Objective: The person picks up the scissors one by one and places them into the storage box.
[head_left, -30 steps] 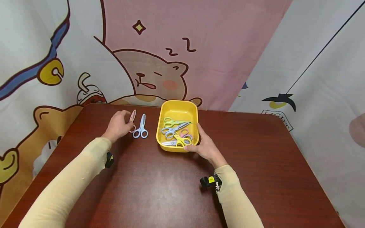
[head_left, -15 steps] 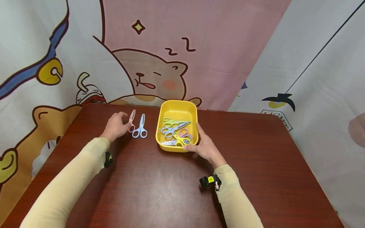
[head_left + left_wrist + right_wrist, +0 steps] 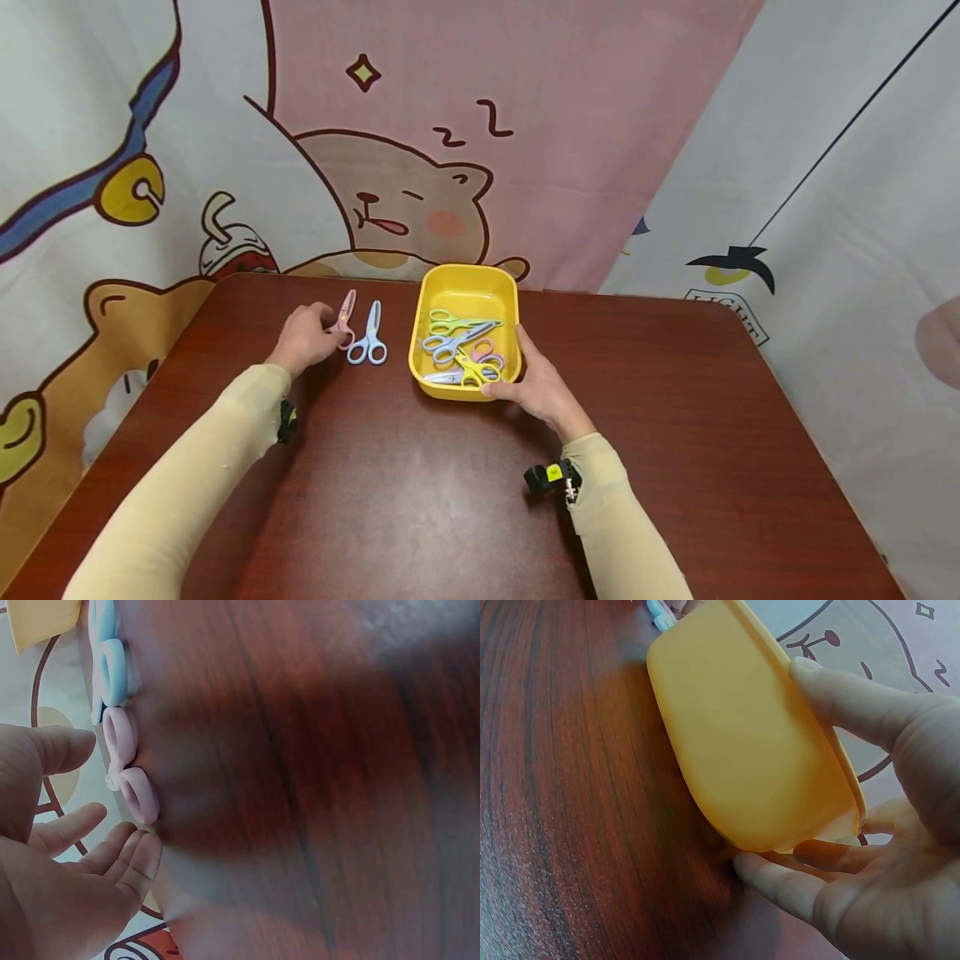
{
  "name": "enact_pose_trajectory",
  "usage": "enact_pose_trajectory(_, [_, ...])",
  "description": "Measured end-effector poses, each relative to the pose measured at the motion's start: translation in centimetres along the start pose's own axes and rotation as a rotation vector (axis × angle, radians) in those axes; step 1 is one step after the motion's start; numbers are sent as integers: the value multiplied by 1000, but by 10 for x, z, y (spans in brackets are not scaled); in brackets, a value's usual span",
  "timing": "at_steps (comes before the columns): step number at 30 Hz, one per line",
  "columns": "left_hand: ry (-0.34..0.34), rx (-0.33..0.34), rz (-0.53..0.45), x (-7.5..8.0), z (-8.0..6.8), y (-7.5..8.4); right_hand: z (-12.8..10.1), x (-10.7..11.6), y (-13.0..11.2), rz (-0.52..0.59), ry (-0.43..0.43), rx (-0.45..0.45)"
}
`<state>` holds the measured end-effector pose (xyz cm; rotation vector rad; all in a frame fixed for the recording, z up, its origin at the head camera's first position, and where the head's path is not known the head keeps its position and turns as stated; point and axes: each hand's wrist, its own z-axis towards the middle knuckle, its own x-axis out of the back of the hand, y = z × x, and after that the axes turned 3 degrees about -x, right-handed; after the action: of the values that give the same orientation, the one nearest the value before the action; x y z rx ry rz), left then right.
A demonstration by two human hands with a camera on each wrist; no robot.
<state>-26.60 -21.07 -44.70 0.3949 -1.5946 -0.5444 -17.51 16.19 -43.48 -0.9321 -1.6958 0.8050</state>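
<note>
My left hand [image 3: 303, 337] is beside a pair of pink scissors [image 3: 345, 317] lying on the table, fingertips right at its handles. The left wrist view shows thumb and fingers spread apart, with nothing between them, near the pink handle loops [image 3: 142, 796]. Just right of these lie light blue scissors [image 3: 367, 346], blades pointing away. My right hand [image 3: 546, 387] holds the near right corner of a yellow plastic bin [image 3: 468, 279], thumb on the rim and fingers along the side wall [image 3: 742, 742]. Inside the bin are several scissors, among them green [image 3: 461, 321], blue [image 3: 450, 343] and yellow [image 3: 480, 369] ones.
The dark red-brown wooden table [image 3: 420, 500] reaches back to a cartoon-printed curtain [image 3: 585, 150]. The bin stands near the table's far edge. Black bands with cameras [image 3: 555, 477] sit on both wrists.
My left hand has drawn slightly left and toward me, so more of the pink scissors shows. The pink scissors' handles have shifted a little left. My right hand and the bin stay in place.
</note>
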Motion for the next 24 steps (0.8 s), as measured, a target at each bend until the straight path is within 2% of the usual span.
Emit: enact_pose_trajectory(24, [0,-2,28,-6,2,-4,1,-1,1,-8,5,13])
